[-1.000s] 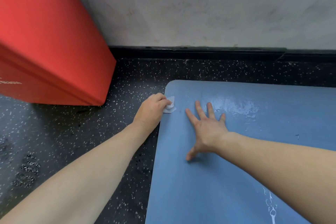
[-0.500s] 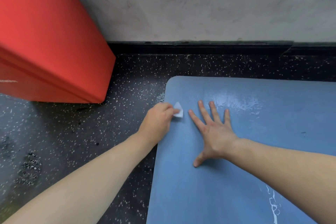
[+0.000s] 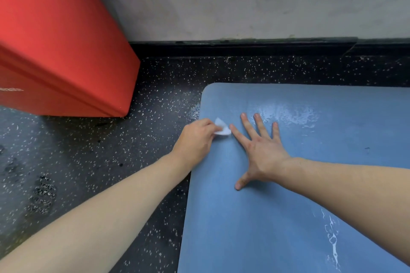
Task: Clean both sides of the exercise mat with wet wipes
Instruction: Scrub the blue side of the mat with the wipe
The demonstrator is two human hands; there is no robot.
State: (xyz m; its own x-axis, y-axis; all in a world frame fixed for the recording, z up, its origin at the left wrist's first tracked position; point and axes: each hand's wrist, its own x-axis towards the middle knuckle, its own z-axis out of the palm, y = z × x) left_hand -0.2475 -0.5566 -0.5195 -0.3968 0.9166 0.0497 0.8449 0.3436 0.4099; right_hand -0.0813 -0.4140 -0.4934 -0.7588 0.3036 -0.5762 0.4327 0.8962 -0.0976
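I am seeing the left hand (image 3: 195, 139) pinching a wipe (image 3: 221, 130) near the mat (image 3: 255, 228) left edge; the right hand (image 3: 259, 150) is lying flat, fingers spread.

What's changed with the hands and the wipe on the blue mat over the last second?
The left hand, gripping the wet wipe, slid it from the mat's left edge inward, nearly to the right hand's index finger. The right hand stayed pressed flat on the mat, fingers spread. The red pad stayed put.
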